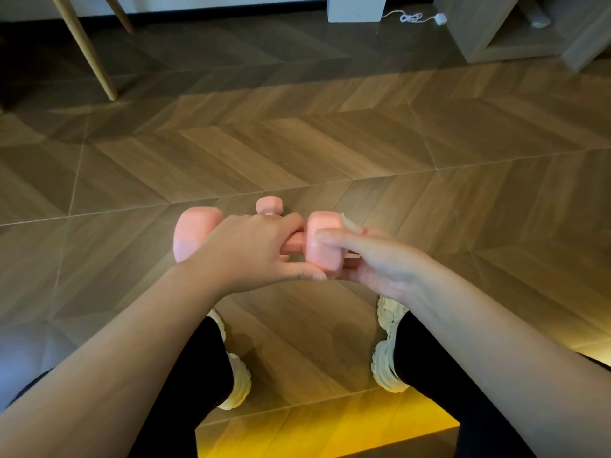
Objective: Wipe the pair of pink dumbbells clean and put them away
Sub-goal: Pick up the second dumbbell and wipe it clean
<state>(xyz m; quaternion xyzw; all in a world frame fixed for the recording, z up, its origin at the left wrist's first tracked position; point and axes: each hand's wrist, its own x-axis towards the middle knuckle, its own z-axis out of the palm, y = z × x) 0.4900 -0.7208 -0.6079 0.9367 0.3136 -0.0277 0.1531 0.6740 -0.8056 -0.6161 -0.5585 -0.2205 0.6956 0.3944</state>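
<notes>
My left hand point(251, 256) grips the handle of a pink dumbbell point(322, 246), held level above the floor in front of my knees. Its left head point(195, 233) shows beyond my knuckles. My right hand point(373, 259) lies against the right head with straight fingers, one finger across the near face and the others behind and under it. A second pink dumbbell point(269, 206) lies on the floor just beyond, mostly hidden by my hands.
The herringbone wood floor point(297, 143) stretches ahead. My two white shoes point(386, 358) are planted below the hands. Wooden furniture legs point(89, 57) stand at the far left, a wooden cabinet point(515, 31) at the far right, and a white cable point(413, 17) lies by the wall.
</notes>
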